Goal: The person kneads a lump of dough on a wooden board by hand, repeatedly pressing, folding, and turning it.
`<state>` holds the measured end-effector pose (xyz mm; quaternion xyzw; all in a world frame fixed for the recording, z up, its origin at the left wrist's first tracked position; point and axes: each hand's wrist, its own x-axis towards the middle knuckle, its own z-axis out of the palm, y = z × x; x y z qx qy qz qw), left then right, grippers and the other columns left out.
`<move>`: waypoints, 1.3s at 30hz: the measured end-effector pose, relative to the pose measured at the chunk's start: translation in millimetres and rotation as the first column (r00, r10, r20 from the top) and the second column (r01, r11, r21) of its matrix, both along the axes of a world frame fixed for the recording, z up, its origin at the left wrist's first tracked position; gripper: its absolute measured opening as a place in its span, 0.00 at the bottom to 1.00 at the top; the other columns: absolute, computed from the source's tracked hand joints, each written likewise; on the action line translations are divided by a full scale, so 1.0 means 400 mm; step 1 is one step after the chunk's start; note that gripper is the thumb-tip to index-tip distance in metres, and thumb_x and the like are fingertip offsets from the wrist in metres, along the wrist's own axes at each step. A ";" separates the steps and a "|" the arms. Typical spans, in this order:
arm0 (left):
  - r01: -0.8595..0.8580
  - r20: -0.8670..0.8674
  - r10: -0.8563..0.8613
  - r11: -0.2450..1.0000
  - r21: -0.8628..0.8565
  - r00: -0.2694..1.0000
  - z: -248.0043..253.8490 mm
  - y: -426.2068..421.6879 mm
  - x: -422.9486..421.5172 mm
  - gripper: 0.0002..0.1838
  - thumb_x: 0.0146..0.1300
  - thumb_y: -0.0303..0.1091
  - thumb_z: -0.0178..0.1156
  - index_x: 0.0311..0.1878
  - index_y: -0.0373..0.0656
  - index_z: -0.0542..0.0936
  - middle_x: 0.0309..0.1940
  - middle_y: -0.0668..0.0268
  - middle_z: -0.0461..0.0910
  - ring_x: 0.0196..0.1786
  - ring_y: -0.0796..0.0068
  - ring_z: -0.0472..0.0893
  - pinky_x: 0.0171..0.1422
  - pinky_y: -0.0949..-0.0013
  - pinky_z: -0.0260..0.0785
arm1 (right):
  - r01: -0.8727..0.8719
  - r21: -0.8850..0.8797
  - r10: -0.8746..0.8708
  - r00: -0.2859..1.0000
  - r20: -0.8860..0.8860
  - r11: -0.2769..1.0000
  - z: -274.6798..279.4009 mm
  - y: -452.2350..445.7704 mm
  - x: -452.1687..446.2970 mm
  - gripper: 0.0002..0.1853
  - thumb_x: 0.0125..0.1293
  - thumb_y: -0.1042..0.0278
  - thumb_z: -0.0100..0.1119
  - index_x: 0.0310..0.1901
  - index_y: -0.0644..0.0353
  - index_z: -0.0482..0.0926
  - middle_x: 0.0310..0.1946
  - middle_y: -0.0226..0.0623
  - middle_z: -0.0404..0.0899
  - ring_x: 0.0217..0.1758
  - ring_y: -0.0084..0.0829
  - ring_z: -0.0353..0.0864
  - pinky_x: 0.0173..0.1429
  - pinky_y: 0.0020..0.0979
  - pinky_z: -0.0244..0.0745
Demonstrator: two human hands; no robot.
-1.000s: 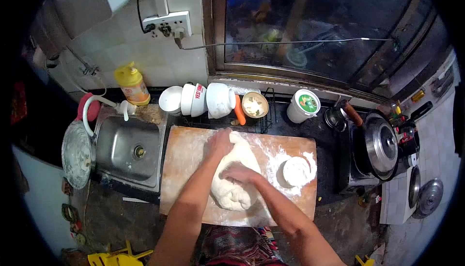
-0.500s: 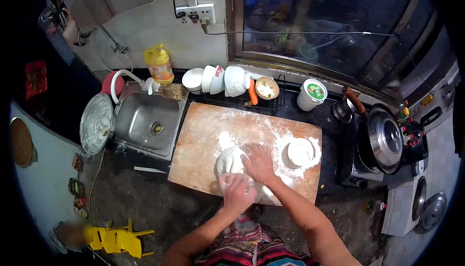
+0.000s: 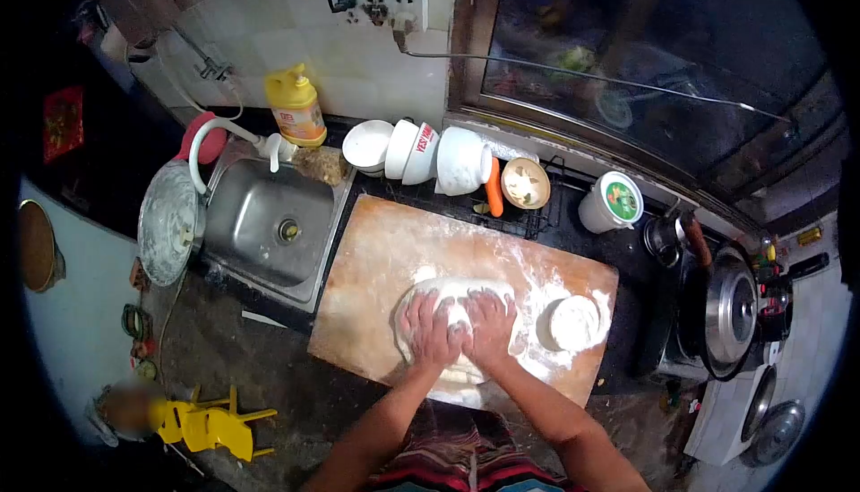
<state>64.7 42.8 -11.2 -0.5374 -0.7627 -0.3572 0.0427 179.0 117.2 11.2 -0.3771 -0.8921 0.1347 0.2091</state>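
Note:
A slab of pale dough (image 3: 461,374) lies on the floured wooden board (image 3: 363,263). My left hand (image 3: 428,326) presses down on the dough's left half with its fingers spread. Beside it, my right hand (image 3: 488,322) lies on the right half, fingers stretched forward and apart. The two thumbs come close together in the middle. Both palms hide part of the dough. To the right of the dough, a round white bowl (image 3: 574,323) dusted with flour stands on the board, with loose flour around it.
A steel sink (image 3: 260,214) is at the left, with a floury metal basin (image 3: 166,223) beside it. Behind the board stand white bowls (image 3: 463,162), a carrot (image 3: 494,189) and a lidded white tub (image 3: 612,202). A lidded wok (image 3: 730,313) sits on the stove at right.
My hands have gone from gripping and folding the dough to pressing flat on it side by side. The dough is wider and flatter. The camera view has shifted and tilted slightly.

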 end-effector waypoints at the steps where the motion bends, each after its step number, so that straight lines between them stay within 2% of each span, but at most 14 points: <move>1: -0.006 0.021 0.007 1.000 -0.007 1.000 0.000 0.034 -0.024 0.25 0.64 0.50 0.49 0.55 0.43 0.79 0.62 0.53 0.72 0.68 0.45 0.66 0.71 0.39 0.49 | 0.031 -0.022 -0.030 0.999 0.013 0.999 -0.006 0.033 -0.023 0.26 0.53 0.56 0.63 0.56 0.49 0.79 0.57 0.36 0.75 0.67 0.41 0.67 0.74 0.55 0.48; 10: -0.082 0.100 0.095 0.988 -0.128 0.990 -0.024 0.328 -0.203 0.19 0.66 0.44 0.48 0.44 0.41 0.81 0.46 0.54 0.79 0.53 0.51 0.75 0.61 0.48 0.60 | 0.249 -0.050 -0.246 0.967 0.059 0.967 -0.079 0.306 -0.203 0.15 0.57 0.56 0.59 0.42 0.55 0.85 0.45 0.42 0.81 0.52 0.42 0.75 0.63 0.48 0.62; 14: -0.052 -0.035 0.042 0.926 -0.375 0.999 -0.044 0.335 -0.220 0.17 0.68 0.40 0.49 0.51 0.43 0.81 0.47 0.56 0.81 0.55 0.54 0.77 0.58 0.51 0.66 | 0.252 -0.178 -0.208 0.950 0.232 0.951 -0.002 0.300 -0.210 0.17 0.61 0.56 0.57 0.43 0.58 0.84 0.44 0.46 0.80 0.53 0.46 0.75 0.62 0.48 0.63; 16: 0.051 0.242 0.059 0.903 -0.426 0.968 -0.008 0.301 -0.260 0.20 0.70 0.46 0.46 0.46 0.42 0.81 0.47 0.54 0.82 0.57 0.50 0.76 0.62 0.50 0.64 | 0.059 -0.036 -0.060 0.998 -0.027 0.998 -0.014 0.237 -0.131 0.18 0.62 0.55 0.56 0.45 0.59 0.83 0.46 0.48 0.80 0.55 0.47 0.74 0.64 0.48 0.62; 17: 0.112 0.372 0.068 0.890 -0.442 0.926 0.015 0.297 -0.270 0.22 0.71 0.50 0.45 0.43 0.41 0.81 0.47 0.53 0.82 0.58 0.48 0.76 0.64 0.49 0.63 | 0.016 -0.099 -0.025 0.995 -0.100 0.995 -0.015 0.193 -0.083 0.19 0.63 0.54 0.56 0.47 0.60 0.82 0.48 0.48 0.79 0.57 0.48 0.73 0.66 0.49 0.61; 18: 0.082 0.512 0.235 0.849 -0.522 0.826 0.218 0.252 -0.233 0.25 0.71 0.53 0.45 0.48 0.40 0.81 0.55 0.50 0.80 0.62 0.48 0.74 0.68 0.51 0.61 | -0.032 -0.158 0.004 0.985 -0.174 0.987 0.013 0.143 -0.042 0.20 0.63 0.53 0.57 0.49 0.60 0.81 0.51 0.49 0.78 0.59 0.49 0.72 0.67 0.49 0.59; 19: 0.086 0.459 0.158 0.880 -0.467 0.875 0.217 0.232 -0.205 0.26 0.71 0.53 0.45 0.50 0.40 0.80 0.56 0.50 0.79 0.63 0.49 0.73 0.69 0.51 0.61 | -0.085 -0.214 0.037 0.976 -0.216 0.973 0.021 0.085 0.009 0.21 0.62 0.54 0.59 0.51 0.58 0.81 0.54 0.46 0.77 0.60 0.47 0.70 0.70 0.51 0.56; 21: 0.108 0.326 0.016 0.927 -0.360 0.945 0.182 0.164 -0.139 0.28 0.70 0.54 0.46 0.55 0.39 0.80 0.59 0.49 0.78 0.64 0.51 0.73 0.70 0.52 0.61 | -0.130 -0.061 0.116 0.974 -0.195 0.990 0.009 -0.035 0.102 0.21 0.61 0.56 0.62 0.53 0.56 0.81 0.55 0.43 0.76 0.63 0.48 0.69 0.72 0.52 0.55; 22: 0.208 0.349 -0.022 0.836 -0.507 0.937 0.183 0.134 -0.107 0.30 0.69 0.54 0.48 0.59 0.38 0.78 0.60 0.49 0.76 0.66 0.53 0.72 0.72 0.51 0.57 | -0.145 -0.041 0.134 0.969 -0.207 0.989 0.020 -0.082 0.139 0.20 0.60 0.57 0.62 0.52 0.55 0.81 0.54 0.42 0.77 0.61 0.47 0.71 0.71 0.52 0.57; 24: 0.206 0.191 -0.135 0.880 -0.428 0.972 0.126 0.056 -0.042 0.27 0.69 0.51 0.50 0.58 0.37 0.79 0.59 0.51 0.76 0.67 0.52 0.70 0.75 0.47 0.49 | -0.125 -0.140 0.101 0.981 -0.165 0.982 0.035 -0.139 0.205 0.19 0.60 0.57 0.62 0.52 0.54 0.82 0.53 0.41 0.78 0.60 0.46 0.71 0.70 0.52 0.58; 28: 0.055 -0.011 -0.058 0.980 -0.194 0.998 0.108 -0.098 0.084 0.23 0.67 0.44 0.53 0.57 0.39 0.79 0.60 0.52 0.74 0.68 0.49 0.66 0.75 0.42 0.47 | -0.117 -0.156 0.088 0.979 -0.182 0.981 0.113 -0.155 0.233 0.19 0.59 0.59 0.61 0.52 0.53 0.81 0.52 0.40 0.79 0.59 0.44 0.73 0.70 0.50 0.58; 32: -0.017 -0.003 0.016 0.996 -0.091 1.000 0.056 -0.149 0.140 0.23 0.62 0.41 0.55 0.58 0.41 0.78 0.61 0.52 0.70 0.69 0.46 0.63 0.74 0.37 0.45 | -0.120 -0.059 0.111 0.985 -0.132 0.991 0.107 -0.115 0.174 0.24 0.58 0.57 0.60 0.57 0.50 0.79 0.57 0.40 0.77 0.66 0.42 0.70 0.75 0.50 0.52; 35: 0.001 -0.030 -0.004 0.995 -0.097 1.000 0.039 -0.122 0.114 0.25 0.58 0.44 0.57 0.58 0.42 0.78 0.60 0.52 0.71 0.69 0.47 0.64 0.74 0.37 0.46 | -0.059 -0.006 0.059 0.998 -0.013 0.998 0.050 -0.098 0.144 0.27 0.57 0.54 0.60 0.60 0.49 0.77 0.61 0.39 0.74 0.70 0.42 0.67 0.77 0.53 0.46; 39: 0.024 -0.026 -0.026 0.996 -0.088 0.999 0.003 -0.004 0.019 0.26 0.53 0.42 0.59 0.55 0.42 0.78 0.59 0.54 0.71 0.68 0.49 0.66 0.75 0.39 0.44 | 0.022 -0.009 -0.023 0.997 -0.071 1.000 0.023 -0.017 0.073 0.27 0.56 0.55 0.60 0.59 0.50 0.78 0.58 0.40 0.75 0.64 0.43 0.70 0.73 0.56 0.51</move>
